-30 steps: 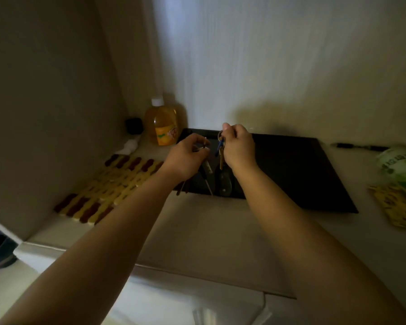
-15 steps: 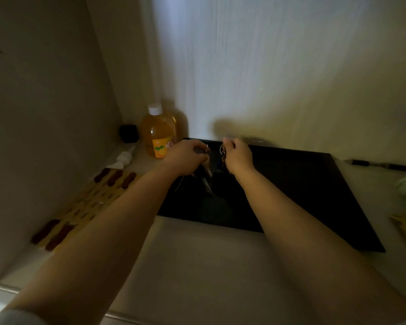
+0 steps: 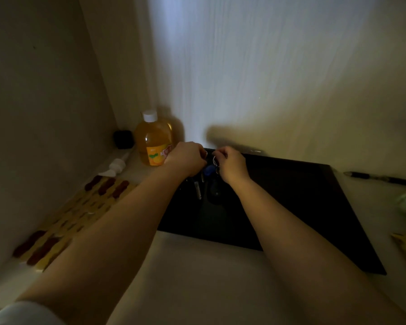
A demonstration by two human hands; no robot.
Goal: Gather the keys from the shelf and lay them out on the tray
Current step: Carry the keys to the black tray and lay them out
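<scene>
Metal keys [image 3: 198, 188] dangling below fingers [image 3: 218, 154]

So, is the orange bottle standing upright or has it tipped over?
Upright. The orange bottle stands on its base in the corner with its white cap on top, just beside the left hand.

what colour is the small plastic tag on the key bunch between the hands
Blue; the small plastic tag shows in the head view.

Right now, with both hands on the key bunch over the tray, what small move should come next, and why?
Probably lower the keys flat onto the tray. Left hand and right hand both pinch the bunch at its rings near the tray's far edge, and the lower keys already hang down against the dark surface.
</scene>
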